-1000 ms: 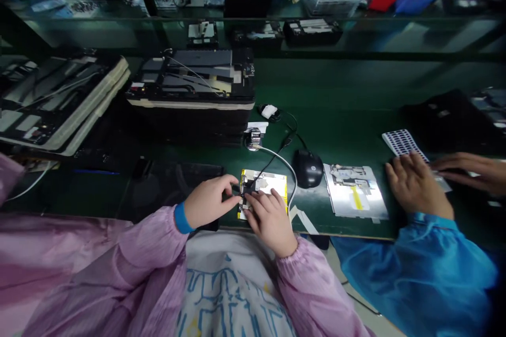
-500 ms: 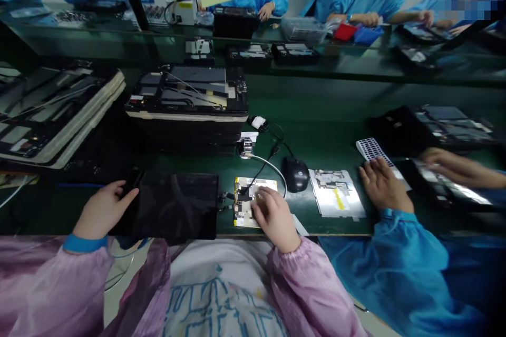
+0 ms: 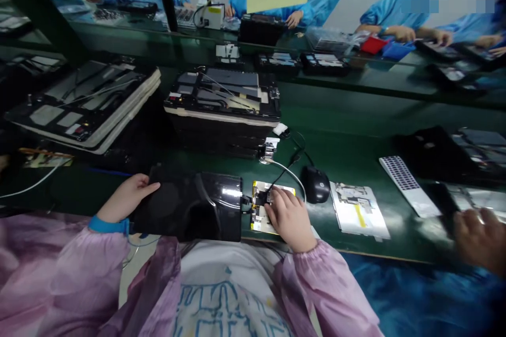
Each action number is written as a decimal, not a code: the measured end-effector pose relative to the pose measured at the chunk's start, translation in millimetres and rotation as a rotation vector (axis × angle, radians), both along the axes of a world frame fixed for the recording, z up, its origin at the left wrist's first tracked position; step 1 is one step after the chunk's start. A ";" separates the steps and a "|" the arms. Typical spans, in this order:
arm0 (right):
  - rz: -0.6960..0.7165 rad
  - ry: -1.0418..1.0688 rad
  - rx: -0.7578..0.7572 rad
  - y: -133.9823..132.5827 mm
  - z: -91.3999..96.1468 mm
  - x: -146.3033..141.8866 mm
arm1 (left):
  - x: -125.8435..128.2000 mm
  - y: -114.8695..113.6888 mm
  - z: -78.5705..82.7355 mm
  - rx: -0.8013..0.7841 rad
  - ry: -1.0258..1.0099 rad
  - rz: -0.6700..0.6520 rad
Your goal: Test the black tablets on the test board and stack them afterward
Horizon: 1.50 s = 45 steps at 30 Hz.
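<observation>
A glossy black tablet screen point(image 3: 185, 210) lies near the front edge of the bench, its panel dark apart from reflections. My left hand point(image 3: 128, 197) grips its left side, thumb on top and fingers partly hidden. Short connectors point(image 3: 245, 202) link its right side to a circuit board with yellow edges point(image 3: 259, 219). Over that board my right hand point(image 3: 290, 216) is bent, fingertips close together by the end of a black cable point(image 3: 280, 175); what lies under them is hidden. A white cable point(image 3: 294, 178) curves behind this hand.
A black mouse point(image 3: 316, 184) and a silver plate with a board point(image 3: 359, 210) lie to the right, before a white keyboard point(image 3: 409, 184). Stacked tablet housings point(image 3: 221, 110) stand behind, more point(image 3: 87, 105) at left. A co-worker's hand point(image 3: 480, 239) works at far right.
The view has swung left, so the bench things appear farther right. My hands stay on the screen and board; the screen's reflections differ. The co-worker's hand has left the keyboard.
</observation>
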State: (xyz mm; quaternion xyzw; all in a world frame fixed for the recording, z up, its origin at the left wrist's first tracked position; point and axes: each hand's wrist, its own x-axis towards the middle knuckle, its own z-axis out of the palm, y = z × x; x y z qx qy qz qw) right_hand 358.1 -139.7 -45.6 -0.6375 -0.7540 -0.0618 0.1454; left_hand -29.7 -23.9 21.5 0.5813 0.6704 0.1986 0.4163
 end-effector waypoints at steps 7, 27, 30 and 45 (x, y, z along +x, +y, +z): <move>-0.005 0.146 0.071 1.4 -11.1 -1.3 | 17.1 -6.3 22.9 -0.165 -0.579 0.154; 0.320 0.271 -0.025 16.2 67.8 -90.6 | 21.9 -3.6 -14.4 -0.102 -0.866 0.185; 0.530 0.227 -0.089 12.3 71.3 -108.5 | 22.1 -4.5 -16.7 -0.111 -0.878 0.160; 0.777 0.145 -0.153 19.9 71.0 -152.5 | 25.3 -10.6 -16.9 -0.171 -0.983 0.110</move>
